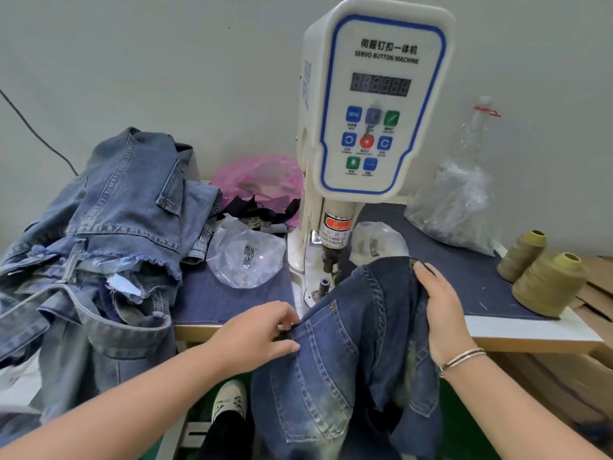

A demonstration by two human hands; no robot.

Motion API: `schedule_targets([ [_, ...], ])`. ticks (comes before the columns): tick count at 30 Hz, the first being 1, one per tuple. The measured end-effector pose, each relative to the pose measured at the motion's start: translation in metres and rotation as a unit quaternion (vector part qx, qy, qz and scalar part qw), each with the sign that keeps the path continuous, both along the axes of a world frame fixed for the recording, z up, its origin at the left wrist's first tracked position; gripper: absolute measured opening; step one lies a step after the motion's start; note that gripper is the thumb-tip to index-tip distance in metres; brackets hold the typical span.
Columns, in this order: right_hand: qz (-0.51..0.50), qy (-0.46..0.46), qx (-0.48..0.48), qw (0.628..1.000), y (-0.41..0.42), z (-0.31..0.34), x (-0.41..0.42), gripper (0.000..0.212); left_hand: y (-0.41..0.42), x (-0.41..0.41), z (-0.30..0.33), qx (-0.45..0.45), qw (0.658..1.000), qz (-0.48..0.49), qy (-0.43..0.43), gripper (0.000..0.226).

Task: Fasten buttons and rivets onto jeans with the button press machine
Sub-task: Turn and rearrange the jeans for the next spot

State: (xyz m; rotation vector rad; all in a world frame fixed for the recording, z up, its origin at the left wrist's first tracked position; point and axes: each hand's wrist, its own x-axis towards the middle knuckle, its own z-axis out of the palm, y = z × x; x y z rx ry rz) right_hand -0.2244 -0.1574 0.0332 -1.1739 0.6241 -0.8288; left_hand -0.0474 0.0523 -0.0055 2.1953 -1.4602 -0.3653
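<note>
A dark blue pair of jeans (335, 370) hangs over the table's front edge, just right of the lower die (324, 287) of the white servo button machine (374, 104). My left hand (262, 333) pinches the jeans' waistband by the back pocket corner. My right hand (438, 307) grips the bunched waistband on the right side, near the machine's base. The punch head (330, 257) stands above the die with nothing between them. A metal rivet (333, 306) shows on the pocket corner.
A heap of lighter jeans (109, 234) fills the table's left side. Clear bags of metal parts (247, 257) lie left and right (376, 242) of the machine. A pink bag (262, 180), a large clear bag (454, 204) and two olive thread cones (547, 283) stand behind and right.
</note>
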Motion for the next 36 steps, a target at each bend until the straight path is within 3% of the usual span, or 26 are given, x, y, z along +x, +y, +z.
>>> schedule_targets([
  [3, -0.024, -0.015, 0.028, 0.999, -0.006, 0.001, -0.004, 0.019, -0.009, -0.012, 0.001, -0.012, 0.999, -0.013, -0.036, 0.029],
  [6, -0.024, -0.024, 0.024, 0.999, -0.010, 0.001, -0.005, 0.018, -0.017, -0.021, -0.002, -0.002, 1.000, -0.016, 0.001, 0.028],
  [9, -0.026, -0.030, 0.016, 0.999, -0.015, 0.001, -0.006, 0.021, -0.018, -0.021, 0.000, 0.023, 0.996, -0.027, 0.081, 0.021],
  [12, -0.104, 0.044, -0.071, 0.991, -0.021, 0.002, -0.009, 0.010, -0.011, -0.012, 0.013, -0.028, 0.966, -0.055, 0.253, 0.010],
  [14, -0.153, 0.134, -0.232, 0.951, -0.018, 0.004, -0.009, 0.022, -0.006, -0.005, 0.023, -0.044, 0.939, -0.080, 0.332, 0.010],
  [16, -0.134, 0.123, -0.434, 0.882, 0.000, 0.014, -0.006, 0.029, -0.006, -0.002, 0.030, -0.044, 0.931, -0.098, 0.349, 0.010],
  [18, -0.030, 0.079, -0.586, 0.806, 0.021, 0.019, 0.003, 0.016, -0.010, -0.002, 0.034, -0.041, 0.929, -0.111, 0.350, 0.008],
  [20, 0.125, 0.113, -0.611, 0.774, 0.036, 0.015, 0.014, 0.019, -0.016, -0.004, 0.036, -0.043, 0.927, -0.128, 0.351, 0.016],
  [22, 0.239, 0.202, -0.538, 0.782, 0.040, 0.009, 0.021, 0.018, -0.020, -0.007, 0.036, -0.056, 0.921, -0.132, 0.362, 0.009],
  [25, 0.296, 0.239, -0.440, 0.814, 0.032, -0.002, 0.023, 0.021, -0.024, -0.007, 0.032, -0.064, 0.922, -0.108, 0.365, 0.009],
  [27, 0.287, 0.219, -0.398, 0.843, 0.029, -0.009, 0.024, 0.030, -0.026, -0.006, 0.029, -0.075, 0.921, -0.081, 0.372, 0.011],
  [30, 0.223, 0.192, -0.325, 0.899, 0.027, -0.015, 0.033, 0.028, -0.032, -0.001, 0.030, -0.055, 0.930, -0.051, 0.361, 0.022],
  [36, 0.175, 0.202, -0.319, 0.909, 0.023, -0.017, 0.060, 0.033, -0.042, 0.016, 0.024, -0.102, 0.917, 0.000, 0.387, 0.022],
])
